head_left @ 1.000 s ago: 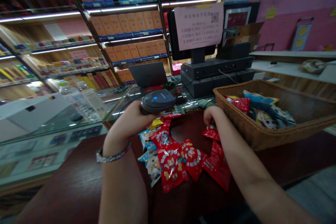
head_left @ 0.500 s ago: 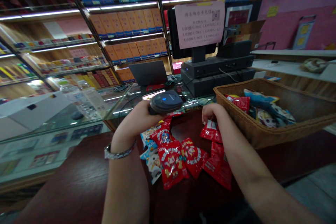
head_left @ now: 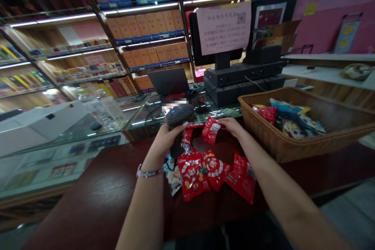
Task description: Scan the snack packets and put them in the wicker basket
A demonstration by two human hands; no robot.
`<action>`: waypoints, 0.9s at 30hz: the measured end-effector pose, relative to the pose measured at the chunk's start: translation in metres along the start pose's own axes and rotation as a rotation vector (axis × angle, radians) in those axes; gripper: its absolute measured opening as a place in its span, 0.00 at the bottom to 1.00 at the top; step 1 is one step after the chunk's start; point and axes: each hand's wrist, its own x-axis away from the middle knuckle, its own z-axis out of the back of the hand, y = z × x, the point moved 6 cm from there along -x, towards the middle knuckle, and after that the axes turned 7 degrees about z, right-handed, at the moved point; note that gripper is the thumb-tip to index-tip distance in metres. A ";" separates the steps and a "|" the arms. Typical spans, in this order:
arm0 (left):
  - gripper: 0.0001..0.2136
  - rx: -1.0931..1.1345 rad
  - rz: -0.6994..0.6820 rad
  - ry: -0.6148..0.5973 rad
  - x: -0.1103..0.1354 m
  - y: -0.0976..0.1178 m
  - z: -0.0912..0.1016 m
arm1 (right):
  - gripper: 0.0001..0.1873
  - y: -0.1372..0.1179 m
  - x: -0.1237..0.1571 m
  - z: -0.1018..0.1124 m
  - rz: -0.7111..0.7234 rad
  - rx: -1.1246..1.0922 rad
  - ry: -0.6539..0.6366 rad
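Observation:
My left hand point(head_left: 167, 136) grips the handle of a dark barcode scanner point(head_left: 178, 116), whose head points right. My right hand point(head_left: 233, 125) holds up a small red snack packet point(head_left: 211, 130) just in front of the scanner, its back side with a white label facing me. Below both hands, several red snack packets point(head_left: 202, 172) lie spread on the dark wooden counter point(head_left: 93, 199), with a few blue and white packets point(head_left: 173, 174) under their left side. A bracelet sits on my left wrist.
A wicker basket point(head_left: 281, 140) holding more snack packets stands at the right. Behind it are a black cash register point(head_left: 243, 76) with a paper notice on its screen, a glass counter point(head_left: 96, 125), and lit shelves of boxed cartons point(head_left: 146, 27).
My right hand picked a red packet off the counter and lifted it toward the scanner. My left hand tilted the scanner upright and moved it slightly right. The camera shifted a little.

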 end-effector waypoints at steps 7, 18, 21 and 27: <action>0.14 0.229 0.048 -0.057 0.013 -0.038 0.011 | 0.14 0.023 0.014 -0.005 -0.164 0.065 -0.093; 0.14 -0.195 -0.288 0.392 0.042 -0.028 0.066 | 0.14 0.033 0.037 -0.010 -0.278 0.174 -0.317; 0.11 -0.428 -0.309 0.312 0.032 -0.035 0.053 | 0.14 0.028 0.035 -0.007 -0.265 0.073 -0.251; 0.05 -0.779 -0.352 0.088 0.014 -0.050 0.005 | 0.11 0.007 0.025 0.002 -0.075 -0.221 -0.064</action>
